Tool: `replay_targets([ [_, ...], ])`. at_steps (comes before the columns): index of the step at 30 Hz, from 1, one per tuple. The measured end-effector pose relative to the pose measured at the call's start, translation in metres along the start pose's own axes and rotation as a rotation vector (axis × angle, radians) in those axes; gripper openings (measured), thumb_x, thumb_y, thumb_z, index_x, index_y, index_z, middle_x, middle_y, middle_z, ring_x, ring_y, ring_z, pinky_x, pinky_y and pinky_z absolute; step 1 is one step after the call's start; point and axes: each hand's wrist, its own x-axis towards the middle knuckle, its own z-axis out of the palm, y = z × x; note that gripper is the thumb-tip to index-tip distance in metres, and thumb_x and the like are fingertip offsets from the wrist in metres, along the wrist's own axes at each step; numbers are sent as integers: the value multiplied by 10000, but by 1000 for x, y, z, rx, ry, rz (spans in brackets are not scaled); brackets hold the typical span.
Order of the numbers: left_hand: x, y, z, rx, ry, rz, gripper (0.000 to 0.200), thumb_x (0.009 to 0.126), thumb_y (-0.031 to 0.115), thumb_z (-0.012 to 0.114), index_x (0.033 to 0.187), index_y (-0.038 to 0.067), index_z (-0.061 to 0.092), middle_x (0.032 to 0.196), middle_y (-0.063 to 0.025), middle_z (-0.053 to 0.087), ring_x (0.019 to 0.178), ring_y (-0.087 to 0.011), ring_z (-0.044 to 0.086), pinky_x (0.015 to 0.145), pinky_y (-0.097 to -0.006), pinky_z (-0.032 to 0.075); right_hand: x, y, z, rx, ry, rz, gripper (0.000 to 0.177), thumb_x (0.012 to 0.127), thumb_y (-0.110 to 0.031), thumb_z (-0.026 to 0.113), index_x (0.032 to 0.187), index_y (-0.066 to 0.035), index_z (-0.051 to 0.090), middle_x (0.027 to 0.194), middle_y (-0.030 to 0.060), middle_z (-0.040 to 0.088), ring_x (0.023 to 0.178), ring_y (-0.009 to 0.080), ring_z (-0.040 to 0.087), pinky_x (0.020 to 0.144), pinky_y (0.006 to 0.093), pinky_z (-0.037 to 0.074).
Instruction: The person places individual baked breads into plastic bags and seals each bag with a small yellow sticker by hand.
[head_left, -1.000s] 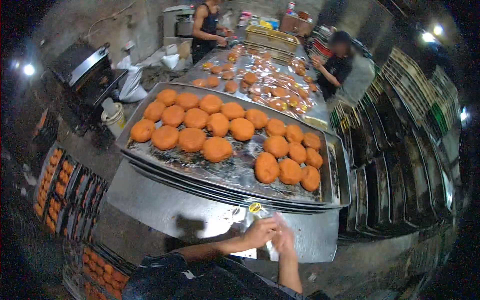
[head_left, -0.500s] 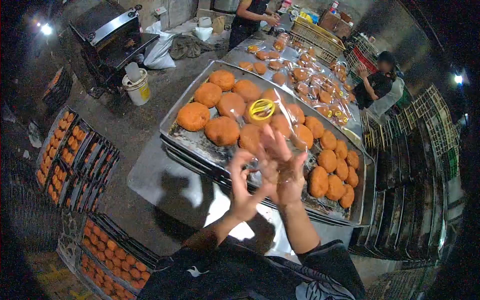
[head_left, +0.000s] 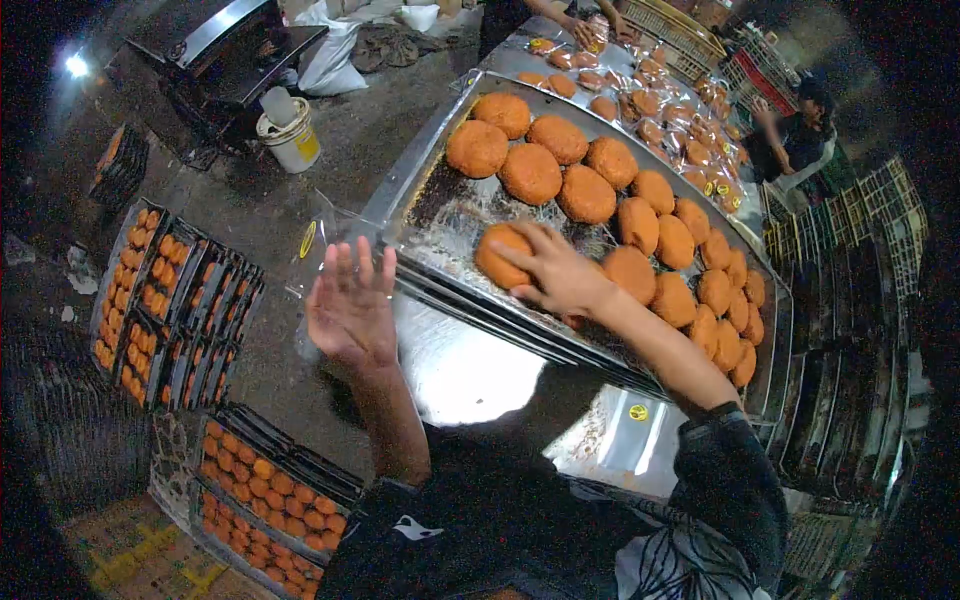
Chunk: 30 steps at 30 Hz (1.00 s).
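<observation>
My right hand (head_left: 560, 270) grips a round, orange-brown bun (head_left: 500, 252) near the front edge of the metal tray (head_left: 425, 215). Its fingers curl over the bun's top and far side. More buns (head_left: 586, 193) of the same kind lie behind and to the right, some tilted against each other. Left of the tray, my left hand (head_left: 352, 312) is raised with the palm toward me and fingers stretched upward. A clear plastic bag (head_left: 345, 212) with a yellow label hangs about those fingers, carried by the hand.
Bagged buns (head_left: 690, 125) cover the table behind the tray, near two other people (head_left: 800, 140). Stacked trays of buns (head_left: 265, 490) stand on the floor at left. A white bucket (head_left: 290, 140) sits beyond, and dark trays (head_left: 840, 330) are stacked at right.
My hands have separated: the left has gone left with the plastic bag, and the right has reached onto the tray and taken hold of a bun. The view has shifted.
</observation>
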Motion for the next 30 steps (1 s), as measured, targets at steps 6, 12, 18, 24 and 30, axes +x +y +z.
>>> replay_targets([
  [6, -14, -49, 38, 47, 272, 144, 654, 787, 187, 418, 1294, -16, 58, 1182, -138, 399, 1134, -303, 363, 960, -521, 236, -36, -68, -56, 5, 723, 303, 661, 534, -194, 698, 1142, -67, 472, 1079, 124, 517, 891, 271, 472, 780, 362, 363],
  [12, -78, -150, 89, 386, 35, -110, 551, 782, 125, 421, 1261, 28, 169, 1176, -152, 391, 1095, -312, 397, 934, -457, 310, -85, -107, -77, 35, 825, 471, 788, 476, -119, 736, 1163, 72, 399, 880, 70, 592, 709, 238, 488, 603, 297, 395],
  [18, -164, -215, 45, 526, -191, -490, 468, 819, 265, 390, 1221, 43, 300, 1185, -174, 390, 1072, -282, 419, 873, -413, 380, -163, -109, -62, -5, 971, 648, 904, 502, -166, 720, 1250, 55, 264, 902, 137, 543, 718, 236, 496, 605, 301, 456],
  [24, -198, -230, 44, 890, -112, -1112, 448, 736, 382, 542, 1010, 30, 505, 870, -75, 563, 711, -158, 537, 606, -228, 437, -262, -111, -47, 440, 1007, 998, 885, 568, -232, 753, 1267, -26, 250, 1112, 167, 407, 1020, 251, 465, 747, 319, 451],
  [30, -296, -288, -80, 1316, -1366, -715, 271, 704, 147, 581, 939, 14, 556, 880, -119, 573, 783, -230, 546, 691, -303, 453, -296, -16, -151, 112, 1215, 1081, 163, 753, -137, 525, 790, -12, 622, 684, 139, 604, 629, 261, 595, 593, 346, 462],
])
